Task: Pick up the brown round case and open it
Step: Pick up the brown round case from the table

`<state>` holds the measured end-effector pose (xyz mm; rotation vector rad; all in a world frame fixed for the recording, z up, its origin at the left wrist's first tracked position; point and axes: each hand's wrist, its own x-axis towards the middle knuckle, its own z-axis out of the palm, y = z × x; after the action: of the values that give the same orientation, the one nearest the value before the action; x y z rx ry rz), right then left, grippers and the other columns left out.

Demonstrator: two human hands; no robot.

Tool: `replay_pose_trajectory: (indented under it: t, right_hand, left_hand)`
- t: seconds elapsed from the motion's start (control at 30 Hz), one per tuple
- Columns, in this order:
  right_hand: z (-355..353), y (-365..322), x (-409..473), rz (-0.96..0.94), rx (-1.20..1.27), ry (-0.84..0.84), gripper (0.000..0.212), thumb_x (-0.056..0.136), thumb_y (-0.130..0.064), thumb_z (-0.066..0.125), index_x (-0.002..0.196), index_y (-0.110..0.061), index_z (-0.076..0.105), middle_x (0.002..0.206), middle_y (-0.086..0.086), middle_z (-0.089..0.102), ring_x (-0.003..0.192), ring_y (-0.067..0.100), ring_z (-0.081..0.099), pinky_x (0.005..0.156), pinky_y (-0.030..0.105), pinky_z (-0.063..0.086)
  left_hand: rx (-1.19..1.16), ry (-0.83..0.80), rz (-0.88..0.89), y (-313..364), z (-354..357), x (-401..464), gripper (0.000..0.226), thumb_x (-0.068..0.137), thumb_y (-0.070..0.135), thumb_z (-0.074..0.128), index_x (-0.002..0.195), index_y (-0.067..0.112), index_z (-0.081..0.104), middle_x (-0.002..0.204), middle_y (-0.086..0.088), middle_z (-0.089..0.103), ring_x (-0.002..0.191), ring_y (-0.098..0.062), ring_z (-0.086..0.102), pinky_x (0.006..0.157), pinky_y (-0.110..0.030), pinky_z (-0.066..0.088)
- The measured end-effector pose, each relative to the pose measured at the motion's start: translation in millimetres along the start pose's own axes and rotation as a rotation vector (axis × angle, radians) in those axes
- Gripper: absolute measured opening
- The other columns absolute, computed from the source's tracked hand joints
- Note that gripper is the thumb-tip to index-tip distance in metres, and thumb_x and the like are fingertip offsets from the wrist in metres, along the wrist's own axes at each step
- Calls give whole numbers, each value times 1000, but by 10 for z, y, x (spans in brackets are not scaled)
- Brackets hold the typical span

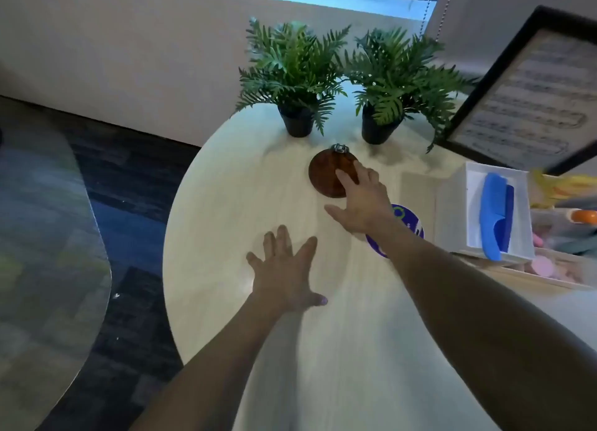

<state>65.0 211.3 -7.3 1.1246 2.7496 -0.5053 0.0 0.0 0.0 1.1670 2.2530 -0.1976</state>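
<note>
Round pale wood-grain table point(226, 236), dark carpet point(129, 204) below on the left, beige wall point(145, 58) behind, window edge with blind cords at top. Right hand point(358, 201) reaches forward with fingers spread, fingertips lying on the near-right part of the brown round case point(328, 173); nothing gripped, case flat on the table. Metal clasp point(340, 147) on the case's far edge, away from the hand. Left hand point(287, 269) open, palm down, fingers splayed over bare table, near side and left of the case, holding nothing. Beyond the case: two potted ferns point(290, 71) point(394, 75) in black pots. Under the right wrist, a purple round sticker point(413, 223), partly hidden. Right of the right hand: white tray point(471, 210) with blue comb point(494, 214), framed sheet music point(523, 97) leaning behind it, blurry clutter at the far right.
</note>
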Motion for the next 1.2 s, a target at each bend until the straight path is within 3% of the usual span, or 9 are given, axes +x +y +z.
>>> replay_pose_trajectory:
  t: [0.13, 0.27, 0.33, 0.43, 0.57, 0.77, 0.9, 1.07, 1.2]
  right_hand:
    - [17, -52, 64, 22, -79, -117, 85, 87, -67, 50, 158, -32, 18, 170, 10, 4, 154, 39, 6, 122, 52, 18]
    - [211, -58, -205, 14, -71, -62, 79, 92, -65, 44, 158, -32, 18, 170, 10, 5, 155, 38, 4, 123, 53, 17]
    - [256, -93, -379, 22, -37, -49, 75, 93, -64, 44, 157, -32, 21, 170, 10, 7, 155, 38, 5, 123, 55, 16]
    - [398, -191, -756, 31, 14, -15, 71, 93, -60, 48, 155, -33, 28, 170, 7, 12, 154, 38, 8, 123, 56, 15]
    - [634, -350, -1356, 62, 101, 24, 65, 94, -59, 49, 153, -34, 36, 169, 4, 17, 154, 37, 12, 122, 52, 22]
    - [903, -497, -2212, 113, 129, 42, 58, 91, -56, 54, 143, -32, 48, 161, 9, 35, 148, 37, 28, 115, 52, 37]
    - [951, -434, -2481, 126, 139, 42, 56, 86, -55, 62, 136, -32, 54, 151, 9, 43, 136, 37, 38, 106, 52, 45]
    - [894, -343, -2531, 116, 219, 51, 58, 76, -51, 77, 128, -31, 60, 146, 8, 44, 126, 37, 41, 104, 53, 46]
    - [851, -336, -2563, 116, 249, 62, 61, 69, -53, 80, 123, -35, 58, 143, 8, 39, 121, 37, 40, 103, 51, 45]
  left_hand:
    - [25, 34, 35, -15, 7, -4, 125, 54, 83, 72, 154, 45, 8, 172, -19, -9, 156, -49, -6, 108, -82, 15]
    - [5, 83, 29, -104, 13, 17, 133, 55, 86, 68, 160, 36, 3, 173, -8, 2, 156, -41, 6, 109, -75, 24]
    - [-118, 106, 17, -159, 5, 9, 134, 59, 86, 64, 164, 32, 0, 174, -1, 7, 158, -32, 8, 113, -69, 25]
    - [-316, 188, -8, -210, 14, 0, 120, 70, 78, 59, 165, 26, 8, 172, -1, 19, 158, -27, 14, 116, -63, 26]
    - [-397, 282, 31, -265, 107, -110, 94, 86, 61, 60, 162, 18, 26, 166, -2, 33, 154, -28, 23, 116, -55, 31]
    - [-761, 202, 153, -228, 400, -414, 42, 94, 33, 57, 130, 11, 62, 119, -7, 66, 115, -30, 62, 96, -39, 50]
    - [-895, 124, 153, -135, 509, -636, 14, 95, 21, 53, 95, 21, 67, 86, -7, 68, 78, -17, 62, 70, -28, 44]
    - [-951, 42, 95, -106, 549, -694, 19, 92, 20, 51, 92, 12, 69, 91, -21, 70, 73, -16, 57, 68, -30, 42]
    - [-998, 9, 28, -75, 535, -700, 21, 93, 26, 56, 96, 14, 73, 95, -16, 75, 77, -14, 60, 72, -32, 44]
